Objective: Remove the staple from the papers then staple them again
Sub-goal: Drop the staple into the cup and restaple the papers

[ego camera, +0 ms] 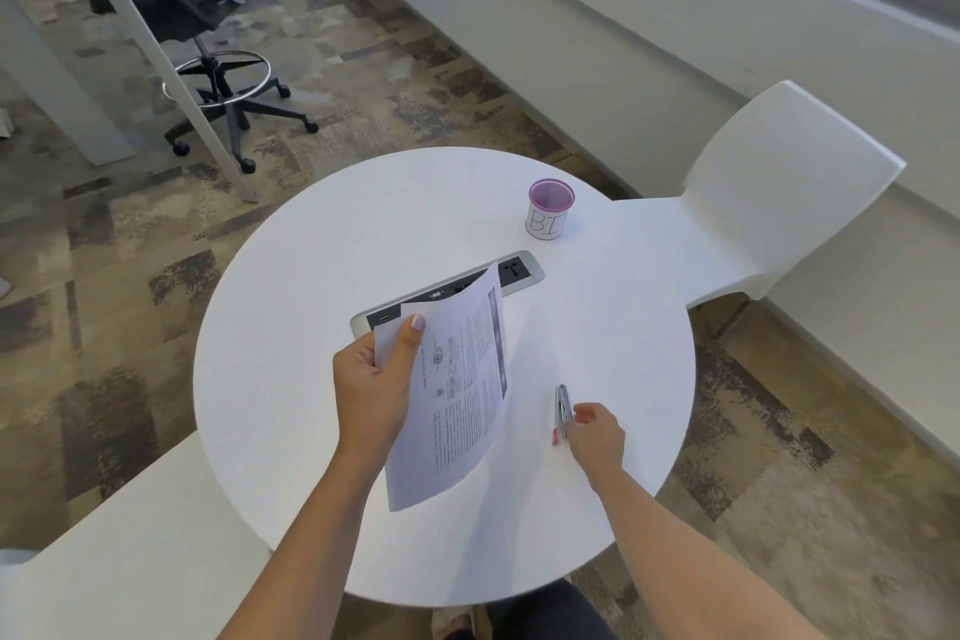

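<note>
My left hand [376, 379] grips the printed papers [460, 395] by their left edge and holds them tilted above the round white table [291, 405]. A small silver stapler with a pink end [561, 413] lies on the table to the right of the papers. My right hand [595, 434] rests on the table right beside the stapler, its fingertips touching the stapler's side. Whether the fingers have closed around it is unclear. No staple can be made out on the papers.
A pink mesh cup with a white label [549, 216] stands at the far right of the table. A grey power socket strip [519, 270] is set in the tabletop behind the papers. White chairs [779, 192] stand at the right and lower left.
</note>
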Action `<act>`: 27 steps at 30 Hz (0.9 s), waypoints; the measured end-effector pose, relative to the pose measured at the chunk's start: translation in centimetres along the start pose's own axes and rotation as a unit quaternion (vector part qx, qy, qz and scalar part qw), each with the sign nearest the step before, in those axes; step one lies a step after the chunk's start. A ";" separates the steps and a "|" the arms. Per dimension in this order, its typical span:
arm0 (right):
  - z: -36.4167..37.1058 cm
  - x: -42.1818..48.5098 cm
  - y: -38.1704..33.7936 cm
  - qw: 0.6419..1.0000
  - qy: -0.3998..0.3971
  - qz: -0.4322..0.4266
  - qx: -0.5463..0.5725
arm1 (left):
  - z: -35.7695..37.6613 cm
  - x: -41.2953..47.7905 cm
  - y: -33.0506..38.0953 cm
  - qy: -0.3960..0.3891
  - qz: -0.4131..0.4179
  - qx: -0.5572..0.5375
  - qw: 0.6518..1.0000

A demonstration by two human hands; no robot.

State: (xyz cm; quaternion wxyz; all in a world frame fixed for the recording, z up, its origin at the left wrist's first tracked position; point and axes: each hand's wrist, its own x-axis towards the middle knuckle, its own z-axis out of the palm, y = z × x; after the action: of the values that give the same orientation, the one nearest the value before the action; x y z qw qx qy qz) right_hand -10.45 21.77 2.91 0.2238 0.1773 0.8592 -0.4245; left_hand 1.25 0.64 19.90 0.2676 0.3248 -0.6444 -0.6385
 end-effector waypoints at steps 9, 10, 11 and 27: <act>-1.5 -8.7 -13.4 0.951 -0.148 -0.077 0.259 | 0.8 0.3 0.8 0.001 0.005 -0.015 1.000; -2.0 -9.9 -14.6 0.945 -0.172 -0.090 0.264 | 0.9 0.4 0.7 0.004 0.008 -0.009 1.000; -2.5 -11.1 -15.5 0.940 -0.196 -0.102 0.261 | 1.1 0.4 0.8 0.003 0.013 -0.003 1.000; -5.4 -16.3 -18.5 0.939 -0.252 -0.164 0.170 | 2.1 -0.6 3.3 -0.068 0.123 0.004 0.990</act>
State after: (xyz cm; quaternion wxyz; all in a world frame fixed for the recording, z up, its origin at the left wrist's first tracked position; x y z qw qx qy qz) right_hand -7.20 13.63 26.61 0.3267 -0.0430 0.7067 -0.6260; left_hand -0.23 2.36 23.10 0.2988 0.1999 -0.6988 -0.6184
